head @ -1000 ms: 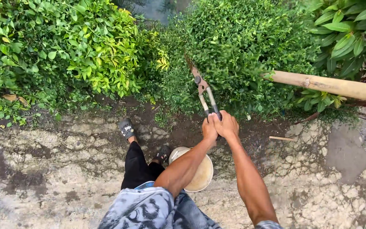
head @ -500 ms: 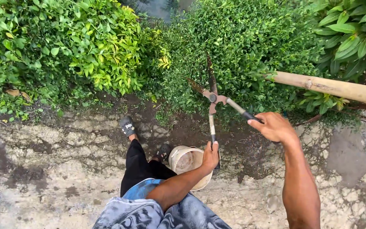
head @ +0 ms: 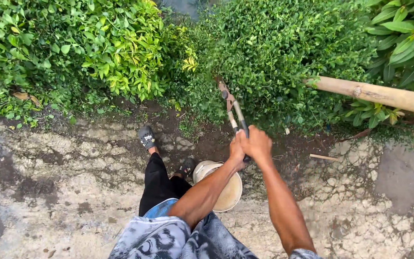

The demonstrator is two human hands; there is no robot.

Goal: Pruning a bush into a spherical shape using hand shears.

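My left hand [head: 237,147] and my right hand [head: 256,143] are pressed together, each gripping one handle of the rusty hedge shears [head: 231,106]. The blades are closed and point up into the small-leaved green bush [head: 274,52] ahead. Both arms reach forward from the lower middle of the view. The ends of the handles are hidden inside my fists.
A cream bucket [head: 226,189] stands under my arms beside my black-clad leg and sandalled foot [head: 145,138]. A thick bamboo pole [head: 379,93] juts in from the right. A brighter leafy shrub [head: 82,48] fills the upper left. The ground is cracked, damp pavement [head: 49,192].
Half a second ago my hands were apart with the shear blades spread wide. Now my hands have come together and the blades have snapped closed at the bush.
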